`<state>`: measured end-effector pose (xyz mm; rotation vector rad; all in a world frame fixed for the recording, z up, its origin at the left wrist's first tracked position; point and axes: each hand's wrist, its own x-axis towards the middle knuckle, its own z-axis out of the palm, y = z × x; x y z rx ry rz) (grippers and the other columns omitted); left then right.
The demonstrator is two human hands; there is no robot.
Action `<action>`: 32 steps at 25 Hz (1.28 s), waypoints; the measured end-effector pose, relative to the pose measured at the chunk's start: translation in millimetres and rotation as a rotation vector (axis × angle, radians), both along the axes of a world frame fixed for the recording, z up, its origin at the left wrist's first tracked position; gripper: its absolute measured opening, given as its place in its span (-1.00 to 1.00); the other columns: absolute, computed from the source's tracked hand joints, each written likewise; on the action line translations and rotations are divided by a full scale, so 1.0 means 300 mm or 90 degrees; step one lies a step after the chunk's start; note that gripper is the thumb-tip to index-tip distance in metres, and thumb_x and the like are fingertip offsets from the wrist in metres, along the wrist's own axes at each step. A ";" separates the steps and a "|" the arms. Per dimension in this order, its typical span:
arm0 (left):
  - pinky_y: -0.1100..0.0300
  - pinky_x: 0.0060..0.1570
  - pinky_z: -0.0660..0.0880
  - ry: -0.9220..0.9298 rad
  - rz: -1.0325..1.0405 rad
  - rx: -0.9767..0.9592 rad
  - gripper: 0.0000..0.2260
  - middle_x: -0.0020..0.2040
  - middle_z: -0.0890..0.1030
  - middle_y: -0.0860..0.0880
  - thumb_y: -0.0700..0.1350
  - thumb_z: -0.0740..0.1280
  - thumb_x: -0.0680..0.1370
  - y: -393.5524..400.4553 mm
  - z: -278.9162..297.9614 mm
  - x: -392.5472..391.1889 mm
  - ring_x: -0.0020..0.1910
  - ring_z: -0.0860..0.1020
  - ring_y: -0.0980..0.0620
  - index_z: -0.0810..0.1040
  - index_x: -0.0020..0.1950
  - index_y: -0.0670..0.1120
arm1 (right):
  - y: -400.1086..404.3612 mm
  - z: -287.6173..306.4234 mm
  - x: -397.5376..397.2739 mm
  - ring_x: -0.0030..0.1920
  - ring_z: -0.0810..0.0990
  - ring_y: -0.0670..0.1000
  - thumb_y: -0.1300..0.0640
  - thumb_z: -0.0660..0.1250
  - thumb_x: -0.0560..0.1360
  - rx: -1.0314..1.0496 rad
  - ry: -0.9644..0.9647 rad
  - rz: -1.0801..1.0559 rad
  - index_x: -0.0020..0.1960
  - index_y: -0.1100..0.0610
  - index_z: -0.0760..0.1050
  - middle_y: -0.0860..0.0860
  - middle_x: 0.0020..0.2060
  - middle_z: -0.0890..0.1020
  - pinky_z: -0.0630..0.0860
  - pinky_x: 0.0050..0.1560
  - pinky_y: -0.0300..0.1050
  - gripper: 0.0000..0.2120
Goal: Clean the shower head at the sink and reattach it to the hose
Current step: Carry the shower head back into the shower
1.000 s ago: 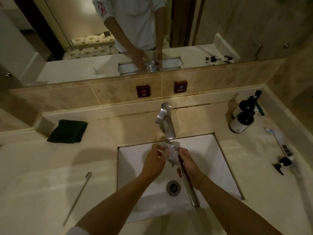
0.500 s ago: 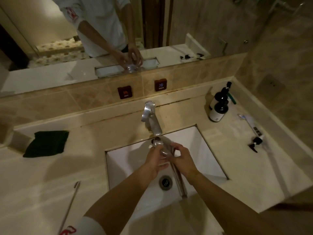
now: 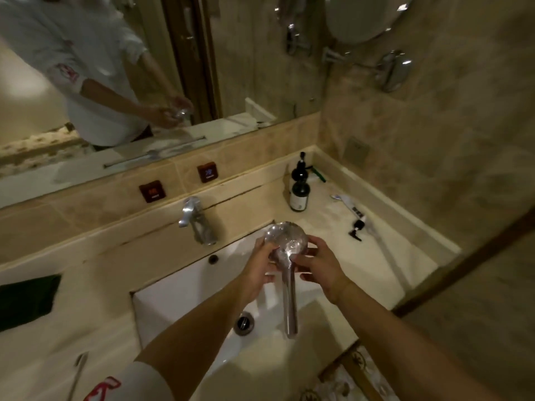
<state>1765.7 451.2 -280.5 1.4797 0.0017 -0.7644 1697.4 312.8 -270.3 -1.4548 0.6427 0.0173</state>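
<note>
Lifted now out from under the silver metal tap (image 3: 199, 224), and turned over: shiny round chrome shower head (image 3: 285, 241) showing its smooth back, not the side with little holes seen a moment ago. Held in the middle of the frame, above the white square sink (image 3: 179, 293), long handle pointing down toward the round drain (image 3: 244, 322). Left hand (image 3: 259, 273) curled around the head's left edge, right hand (image 3: 318, 266) gripping its right side and neck. Probably washing done, hose next; no hose in sight.
</note>
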 end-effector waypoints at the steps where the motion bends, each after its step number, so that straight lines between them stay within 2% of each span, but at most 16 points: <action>1: 0.10 -0.19 0.48 -0.015 -0.031 -0.018 -0.70 0.05 0.58 -0.13 0.12 0.23 0.54 -0.041 0.030 -0.043 -0.08 0.59 -0.07 0.37 0.26 0.12 | -0.042 0.020 -0.056 -0.22 0.64 0.07 0.26 0.48 0.43 -0.002 -0.016 -0.020 0.26 -0.02 0.40 0.11 0.06 0.61 0.52 -0.30 -0.13 -0.52; 3: 0.04 -0.08 0.50 -0.029 -0.106 -0.042 -0.66 0.08 0.60 -0.15 0.18 0.27 0.50 -0.131 0.080 -0.140 -0.03 0.60 -0.10 0.38 0.25 0.16 | -0.131 0.062 -0.190 -0.21 0.65 0.05 0.24 0.49 0.43 0.005 -0.044 -0.065 0.27 -0.03 0.40 0.09 0.03 0.63 0.51 -0.30 -0.13 -0.51; 5: 0.02 -0.06 0.47 -0.040 -0.172 -0.048 -0.66 0.04 0.61 -0.14 0.20 0.29 0.48 -0.234 0.126 -0.258 -0.07 0.60 -0.08 0.39 0.22 0.20 | -0.223 0.102 -0.354 -0.21 0.65 0.06 0.18 0.47 0.46 0.024 -0.065 -0.118 0.27 -0.03 0.42 0.09 -0.01 0.65 0.51 -0.29 -0.14 -0.56; 9: 0.17 -0.28 0.44 -0.052 -0.273 -0.073 -0.72 -0.11 0.59 -0.05 0.09 0.27 0.54 -0.449 0.190 -0.545 -0.26 0.58 0.02 0.39 0.23 0.15 | -0.380 0.154 -0.706 -0.34 0.60 -0.01 0.13 0.45 0.48 0.041 -0.097 -0.259 0.22 0.00 0.46 0.03 -0.13 0.66 0.48 -0.29 -0.14 -0.66; 12: 0.26 -0.46 0.37 -0.035 -0.342 -0.110 -0.75 -0.16 0.59 -0.03 -0.02 0.27 0.56 -0.590 0.197 -0.771 -0.38 0.56 0.09 0.40 0.23 0.08 | -0.454 0.164 -0.989 -0.37 0.58 -0.02 0.16 0.45 0.49 0.054 -0.112 -0.363 0.25 0.06 0.47 0.05 -0.12 0.66 0.50 -0.30 -0.16 -0.64; 14: 0.21 -0.41 0.33 -0.041 -0.429 -0.115 -0.77 -0.11 0.63 -0.01 0.00 0.29 0.54 -0.680 0.191 -0.933 -0.31 0.56 0.07 0.43 0.19 0.15 | -0.489 0.173 -1.193 -0.39 0.60 -0.03 0.18 0.45 0.48 0.061 -0.124 -0.443 0.27 0.10 0.46 0.05 -0.12 0.66 0.53 -0.37 -0.19 -0.62; 16: 0.22 -0.37 0.32 -0.046 -0.505 -0.117 -0.81 -0.16 0.64 0.05 0.00 0.28 0.54 -0.760 0.196 -1.093 -0.32 0.55 0.10 0.44 0.14 0.19 | -0.510 0.192 -1.385 -0.39 0.60 -0.03 0.18 0.45 0.48 0.067 -0.138 -0.515 0.24 0.07 0.46 0.03 -0.15 0.65 0.51 -0.36 -0.20 -0.64; 20: 0.20 -0.33 0.36 -0.064 -0.668 -0.117 -0.75 -0.17 0.61 0.06 0.00 0.26 0.55 -0.895 0.227 -1.416 -0.27 0.53 0.09 0.41 0.23 0.16 | -0.508 0.236 -1.754 -0.33 0.58 -0.01 0.17 0.48 0.44 0.077 -0.161 -0.651 0.11 -0.02 0.50 0.02 -0.19 0.66 0.45 -0.33 -0.17 -0.70; 24: 0.20 -0.35 0.37 -0.049 -0.847 -0.134 -0.76 -0.16 0.60 0.05 0.00 0.25 0.56 -0.992 0.223 -1.737 -0.28 0.53 0.10 0.42 0.21 0.20 | -0.436 0.249 -2.094 -0.43 0.55 -0.06 0.18 0.46 0.45 0.069 -0.198 -0.781 0.18 0.05 0.51 0.04 -0.23 0.67 0.44 -0.31 -0.12 -0.67; 28: 0.19 -0.33 0.41 -0.033 -1.001 -0.149 -0.79 -0.11 0.60 0.01 0.01 0.28 0.54 -1.054 0.228 -2.019 -0.20 0.54 0.07 0.45 0.14 0.23 | -0.361 0.252 -2.346 -0.49 0.48 -0.12 0.23 0.44 0.47 0.049 -0.230 -0.933 0.21 0.08 0.50 -0.01 -0.28 0.66 0.45 -0.26 -0.11 -0.67; 32: 0.17 -0.28 0.42 -0.009 -1.144 -0.172 -0.72 0.01 0.61 -0.01 0.02 0.31 0.53 -1.122 0.253 -2.232 -0.08 0.54 0.01 0.42 0.23 0.18 | -0.334 0.273 -2.517 -0.49 0.43 -0.13 0.22 0.45 0.46 0.014 -0.229 -1.060 0.13 0.01 0.54 -0.06 -0.28 0.64 0.45 -0.20 -0.14 -0.72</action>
